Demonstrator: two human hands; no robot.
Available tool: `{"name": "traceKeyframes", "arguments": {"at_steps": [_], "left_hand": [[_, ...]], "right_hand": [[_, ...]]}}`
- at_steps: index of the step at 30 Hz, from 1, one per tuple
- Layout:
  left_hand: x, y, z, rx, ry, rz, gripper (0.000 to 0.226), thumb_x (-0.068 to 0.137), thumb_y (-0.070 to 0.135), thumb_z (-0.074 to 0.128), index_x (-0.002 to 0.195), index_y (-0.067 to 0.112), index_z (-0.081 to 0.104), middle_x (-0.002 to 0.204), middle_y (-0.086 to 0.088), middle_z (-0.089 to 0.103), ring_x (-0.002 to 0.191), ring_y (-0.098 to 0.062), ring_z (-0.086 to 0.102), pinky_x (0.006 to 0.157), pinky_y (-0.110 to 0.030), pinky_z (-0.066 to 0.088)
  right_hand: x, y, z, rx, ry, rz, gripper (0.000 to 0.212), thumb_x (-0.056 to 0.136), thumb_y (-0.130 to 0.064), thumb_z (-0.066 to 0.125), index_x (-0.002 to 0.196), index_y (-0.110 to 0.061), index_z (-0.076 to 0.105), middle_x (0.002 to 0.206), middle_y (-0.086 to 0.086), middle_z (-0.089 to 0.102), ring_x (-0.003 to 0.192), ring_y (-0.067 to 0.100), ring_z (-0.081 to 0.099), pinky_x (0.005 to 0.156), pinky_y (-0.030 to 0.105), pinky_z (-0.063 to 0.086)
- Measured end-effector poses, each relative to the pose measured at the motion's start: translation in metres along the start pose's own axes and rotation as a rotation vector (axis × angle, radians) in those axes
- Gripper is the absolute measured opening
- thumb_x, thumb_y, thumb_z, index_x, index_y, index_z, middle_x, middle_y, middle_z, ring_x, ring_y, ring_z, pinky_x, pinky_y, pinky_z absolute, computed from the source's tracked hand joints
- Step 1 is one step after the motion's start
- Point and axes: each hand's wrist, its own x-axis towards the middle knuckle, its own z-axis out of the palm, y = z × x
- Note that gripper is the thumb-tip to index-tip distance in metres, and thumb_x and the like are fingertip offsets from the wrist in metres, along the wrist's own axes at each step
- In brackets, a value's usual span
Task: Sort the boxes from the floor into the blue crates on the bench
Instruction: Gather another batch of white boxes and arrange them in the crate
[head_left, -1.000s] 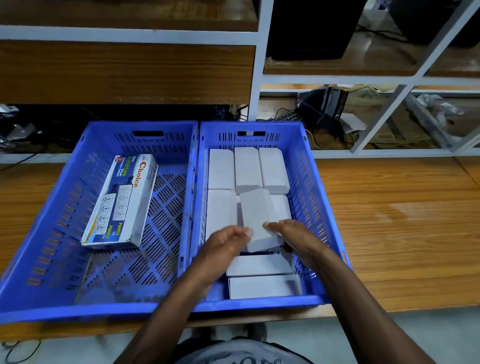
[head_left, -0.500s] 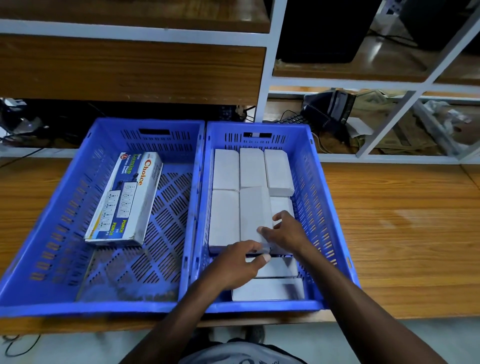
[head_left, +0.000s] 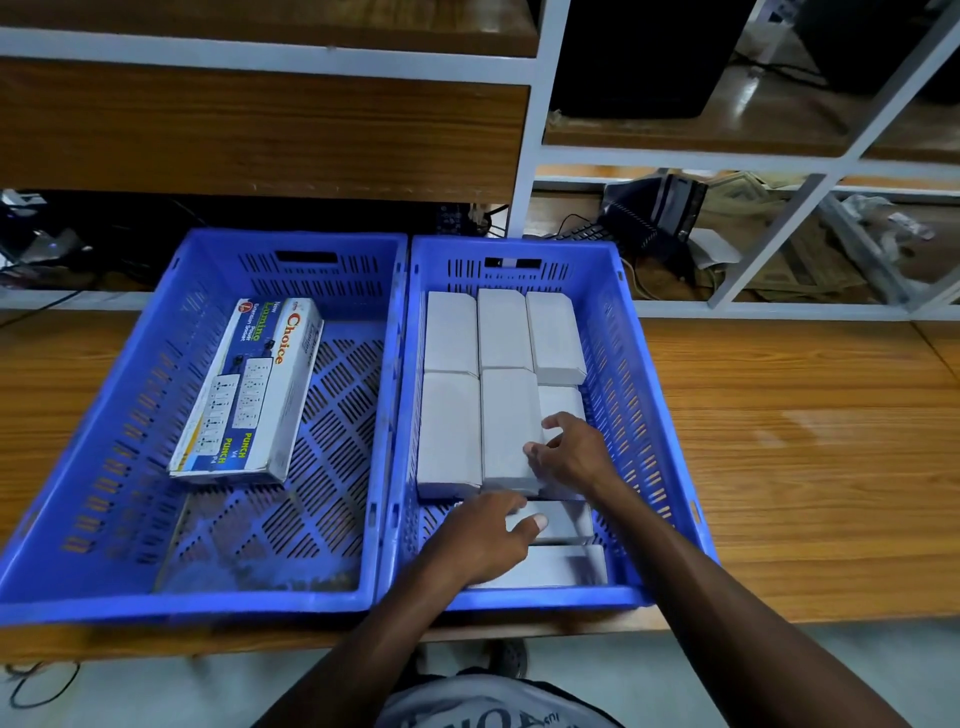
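- Two blue crates sit side by side on the bench (head_left: 779, 467): the left crate (head_left: 104, 415) and the right crate (head_left: 639, 364).
- In the right crate, white boxes lie flat in rows; the middle box (head_left: 506, 426) of the second row lies between its two neighbours, its near end just above the flat boxes nearer the person.
- The right hand (head_left: 571, 457) is at that box's right near corner, fingers curled, fingertips (head_left: 535, 449) touching its right edge. It also covers the near part of the box to the right (head_left: 561, 402). Whether it truly grips either one I cannot tell.
- The left hand (head_left: 483, 540) lies palm down just below the middle box's near end, fingers loosely bent, the thumb (head_left: 532, 522) stretched over a flat box (head_left: 563, 519) beneath. It holds nothing that I can see.
- Both forearms reach in over the right crate's near rim, the right arm from the lower right.
- The left crate holds one printed box (head_left: 244, 395), lying tilted at its far left.
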Motion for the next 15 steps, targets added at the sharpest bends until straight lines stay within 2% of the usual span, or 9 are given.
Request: {"name": "traceKeyframes", "arguments": {"at_steps": [4, 9, 12, 15], "left_hand": [[0.010, 0.007, -0.002, 0.065, 0.016, -0.007, 0.062, 0.098, 0.060, 0.050, 0.148, 0.022, 0.050, 0.153, 0.002, 0.051, 0.139, -0.022, 0.048, 0.115, -0.040, 0.038], [0.018, 0.015, -0.004, 0.168, 0.011, -0.036, 0.059, 0.099, 0.062, 0.044, 0.143, 0.023, 0.052, 0.146, -0.003, 0.052, 0.135, -0.030, 0.047, 0.111, -0.048, 0.038], [0.021, 0.017, -0.004, 0.202, 0.009, -0.046, 0.057, 0.099, 0.063, 0.042, 0.137, 0.022, 0.055, 0.141, -0.004, 0.057, 0.130, -0.029, 0.050, 0.109, -0.050, 0.036], [0.022, 0.017, -0.004, 0.210, 0.000, -0.044, 0.054, 0.099, 0.064, 0.041, 0.130, 0.026, 0.061, 0.134, 0.000, 0.064, 0.127, -0.026, 0.054, 0.105, -0.046, 0.032]], "right_hand": [[-0.001, -0.001, -0.001, 0.023, 0.003, 0.013, 0.047, 0.091, -0.030, 0.076, 0.131, -0.019, 0.056, 0.101, 0.002, 0.070, 0.086, 0.018, 0.069, 0.074, 0.033, 0.061], [-0.003, 0.000, -0.002, -0.003, 0.003, -0.005, 0.044, 0.091, -0.030, 0.076, 0.129, -0.017, 0.058, 0.094, -0.001, 0.067, 0.080, 0.013, 0.063, 0.068, 0.025, 0.052], [-0.004, 0.002, -0.004, -0.017, -0.021, -0.009, 0.043, 0.091, -0.029, 0.076, 0.129, -0.017, 0.058, 0.097, -0.001, 0.066, 0.078, 0.011, 0.061, 0.058, 0.017, 0.044], [-0.005, 0.003, -0.005, -0.011, -0.034, -0.010, 0.039, 0.092, -0.027, 0.075, 0.126, -0.016, 0.059, 0.096, -0.001, 0.067, 0.077, 0.010, 0.061, 0.060, 0.019, 0.044]]}}
